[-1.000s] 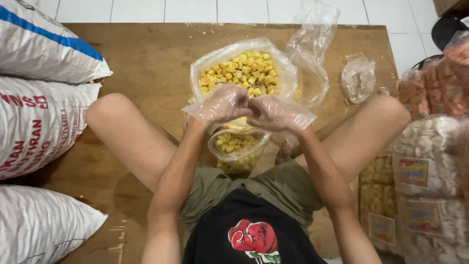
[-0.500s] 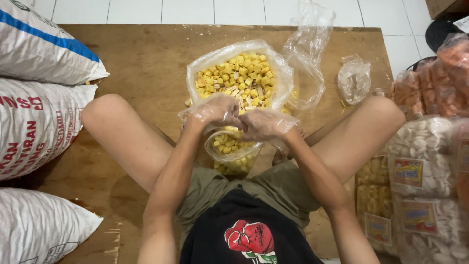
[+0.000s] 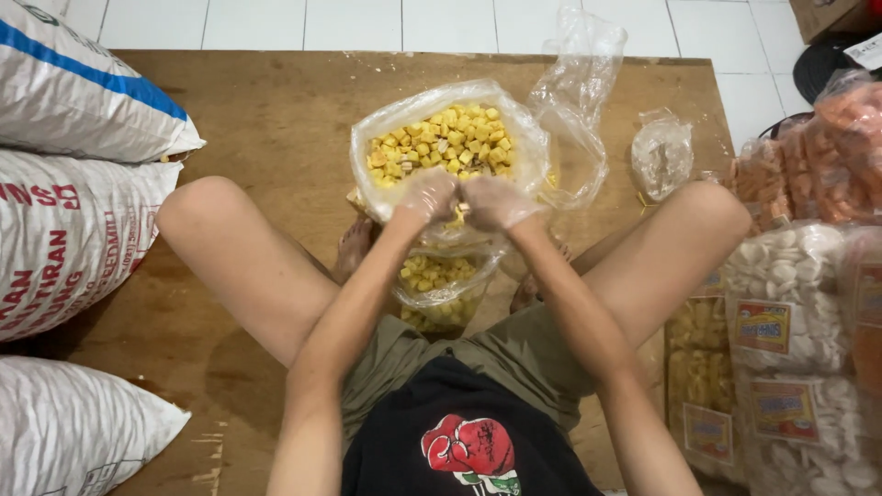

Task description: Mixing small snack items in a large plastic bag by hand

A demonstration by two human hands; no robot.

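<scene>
White woven sacks (image 3: 73,174) are stacked along the left edge of the wooden platform (image 3: 276,119), and sealed packs of white and orange crackers (image 3: 799,303) crowd the right edge. Ahead, near the far edge, a loose empty clear bag (image 3: 579,101) stands crumpled beside a large open plastic bag of yellow snack cubes (image 3: 441,138), with a small knotted clear bag (image 3: 661,152) lying further right. The person's bent knees flank the work on both sides, and the forearms cross over the lap, covering part of what lies below.

The small clear bag (image 3: 441,280) sits between the legs, just in front of the large bag and touching it. It is partly filled with the same yellow cubes, stands roughly upright with its long axis running top to bottom, and its mouth points up toward the hands.

Both hands wear thin plastic gloves and meet above that mouth. The left hand (image 3: 427,195) and the right hand (image 3: 496,202) each have a narrow, curled grip; yellow shows between them, but whether they pinch cubes or the bag's rim cannot be told.
</scene>
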